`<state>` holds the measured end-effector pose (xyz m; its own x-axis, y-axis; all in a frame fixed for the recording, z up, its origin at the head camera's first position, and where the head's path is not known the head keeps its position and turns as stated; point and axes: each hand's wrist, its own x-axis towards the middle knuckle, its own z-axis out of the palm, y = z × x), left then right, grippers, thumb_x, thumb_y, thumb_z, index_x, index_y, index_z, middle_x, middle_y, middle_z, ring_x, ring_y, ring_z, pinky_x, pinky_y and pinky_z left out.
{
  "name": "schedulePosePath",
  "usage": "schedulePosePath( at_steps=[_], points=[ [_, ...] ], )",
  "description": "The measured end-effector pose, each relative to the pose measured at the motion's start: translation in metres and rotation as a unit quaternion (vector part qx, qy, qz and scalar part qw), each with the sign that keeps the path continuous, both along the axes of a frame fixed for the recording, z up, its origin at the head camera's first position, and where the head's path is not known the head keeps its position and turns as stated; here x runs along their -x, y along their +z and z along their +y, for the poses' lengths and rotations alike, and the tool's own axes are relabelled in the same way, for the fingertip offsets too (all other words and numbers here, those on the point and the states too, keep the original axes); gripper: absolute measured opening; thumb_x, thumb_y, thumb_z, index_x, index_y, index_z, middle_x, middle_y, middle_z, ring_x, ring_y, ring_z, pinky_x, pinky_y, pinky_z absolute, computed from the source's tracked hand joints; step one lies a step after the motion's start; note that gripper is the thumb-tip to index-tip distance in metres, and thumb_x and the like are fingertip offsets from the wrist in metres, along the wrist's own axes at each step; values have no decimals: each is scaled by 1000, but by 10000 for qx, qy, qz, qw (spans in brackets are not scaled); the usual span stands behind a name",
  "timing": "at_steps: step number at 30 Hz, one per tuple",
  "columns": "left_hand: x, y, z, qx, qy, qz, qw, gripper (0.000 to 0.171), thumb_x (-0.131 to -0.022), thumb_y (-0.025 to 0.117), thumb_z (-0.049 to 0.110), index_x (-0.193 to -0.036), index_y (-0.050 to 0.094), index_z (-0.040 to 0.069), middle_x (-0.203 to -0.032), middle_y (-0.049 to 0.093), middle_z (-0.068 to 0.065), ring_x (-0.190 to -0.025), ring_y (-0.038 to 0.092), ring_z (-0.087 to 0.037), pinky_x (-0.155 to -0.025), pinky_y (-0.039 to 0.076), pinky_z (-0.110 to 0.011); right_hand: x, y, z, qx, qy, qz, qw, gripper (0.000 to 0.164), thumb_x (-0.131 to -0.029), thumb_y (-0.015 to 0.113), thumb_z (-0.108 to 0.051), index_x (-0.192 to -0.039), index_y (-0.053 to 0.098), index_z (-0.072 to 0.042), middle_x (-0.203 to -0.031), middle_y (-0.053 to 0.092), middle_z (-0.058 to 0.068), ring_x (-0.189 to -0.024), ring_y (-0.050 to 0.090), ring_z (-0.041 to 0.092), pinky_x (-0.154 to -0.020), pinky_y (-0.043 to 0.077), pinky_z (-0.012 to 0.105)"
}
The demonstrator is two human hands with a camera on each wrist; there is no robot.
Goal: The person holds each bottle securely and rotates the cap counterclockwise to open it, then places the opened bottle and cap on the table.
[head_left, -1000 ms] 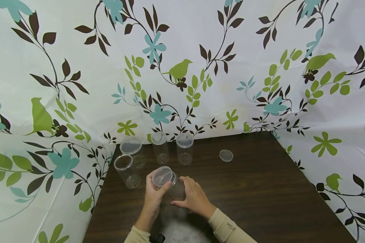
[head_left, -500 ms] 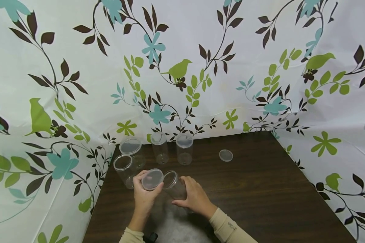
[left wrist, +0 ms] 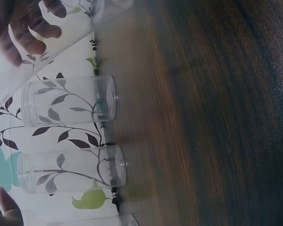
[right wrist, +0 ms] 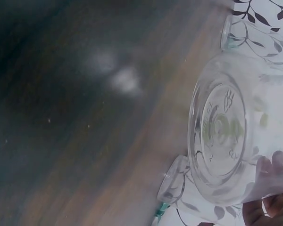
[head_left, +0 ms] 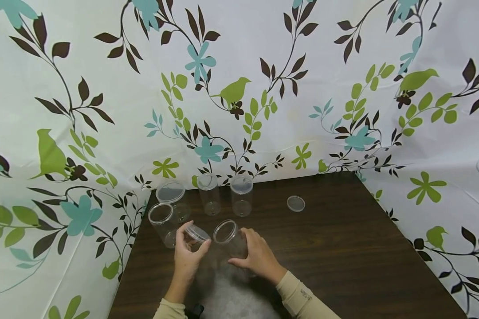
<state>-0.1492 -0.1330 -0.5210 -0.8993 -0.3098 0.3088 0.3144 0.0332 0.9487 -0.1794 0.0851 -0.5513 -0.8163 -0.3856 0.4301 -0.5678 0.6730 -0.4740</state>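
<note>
Before me, a left hand (head_left: 185, 259) pinches one lid (head_left: 198, 233) beside one open jar (head_left: 231, 243), gripped by the right hand (head_left: 260, 258) above a dark table (head_left: 343, 252); four other jars (head_left: 241, 197) and one loose lid (head_left: 296, 204) rest beyond.

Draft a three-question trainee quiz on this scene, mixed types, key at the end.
1. What does the left grip hold?
2. True or false: the loose lid on the table lies to the right of the standing jars.
3. The held jar, in the right grip, is: (A) capped and upright; (B) uncapped and tilted; (C) capped and upside down.

Key: 1. A round lid. 2. True. 3. B.
</note>
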Motion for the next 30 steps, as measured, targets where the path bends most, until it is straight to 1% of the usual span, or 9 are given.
schedulePosePath(
  at_steps=[4,6,9,12,14,17,22,27,30],
  points=[
    [0,0,-2,263,-146,-106,9995,75,-78,80,-8,-145,46,1,-119,43,-9,-107,46,-17,-85,50,-20,5,0,3,86,-72,-29,9999,89,-67,93,-49,-131,52,-3,-110,61,5,-99,59,20,-79,52,44],
    [0,0,-2,330,-225,-265,9989,77,-79,82,-6,-146,47,4,-123,39,-9,-112,44,-18,-88,48,-16,9,1,6,161,-118,-114,9997,88,-69,92,-48,-132,51,-2,-112,61,7,-101,60,21,-80,52,46],
    [0,0,-3,435,-276,-514,9973,81,-78,84,-3,-148,47,8,-127,37,-11,-117,45,-22,-90,47,-14,15,3,12,355,-221,-332,9986,87,-71,92,-45,-134,51,1,-113,61,9,-101,60,24,-83,51,50],
    [0,0,-4,625,-290,-661,9954,84,-77,86,-1,-150,45,10,-129,35,-14,-116,49,-28,-86,50,-16,25,7,20,665,-377,-627,9951,87,-73,91,-42,-135,50,3,-116,61,12,-104,61,29,-87,51,52],
    [0,-2,-5,713,-278,-677,9948,86,-76,86,-1,-150,43,8,-128,35,-16,-113,51,-32,-82,53,-19,33,9,26,916,-522,-838,9909,86,-75,90,-41,-136,49,4,-117,61,14,-106,61,31,-89,50,53],
    [0,-6,-8,836,-207,-733,9936,86,-74,87,-2,-147,43,4,-128,36,-16,-112,50,-30,-78,53,-21,48,12,35,1280,-770,-1149,9821,83,-77,89,-38,-136,48,4,-118,60,16,-109,59,34,-92,49,53],
    [-1,-11,-13,1204,-47,-830,9892,81,-72,90,3,-141,48,3,-129,40,-15,-116,46,-25,-84,49,-20,76,13,51,1582,-1264,-1488,9679,74,-81,86,-36,-133,48,1,-119,61,16,-112,55,36,-94,45,55],
    [-2,-16,-17,1534,-54,-884,9842,79,-72,92,9,-139,51,3,-129,40,-18,-115,48,-32,-84,49,-23,101,11,66,1885,-1510,-1729,9549,84,-85,83,-30,-143,35,5,-129,56,26,-121,52,43,-102,41,57],
    [-3,-19,-20,1663,-104,-977,9812,79,-72,92,11,-139,51,2,-129,39,-19,-115,48,-35,-82,52,-26,115,5,73,2014,-1578,-1796,9499,87,-86,82,-27,-145,28,6,-129,51,29,-121,52,44,-102,41,57]
  ],
)
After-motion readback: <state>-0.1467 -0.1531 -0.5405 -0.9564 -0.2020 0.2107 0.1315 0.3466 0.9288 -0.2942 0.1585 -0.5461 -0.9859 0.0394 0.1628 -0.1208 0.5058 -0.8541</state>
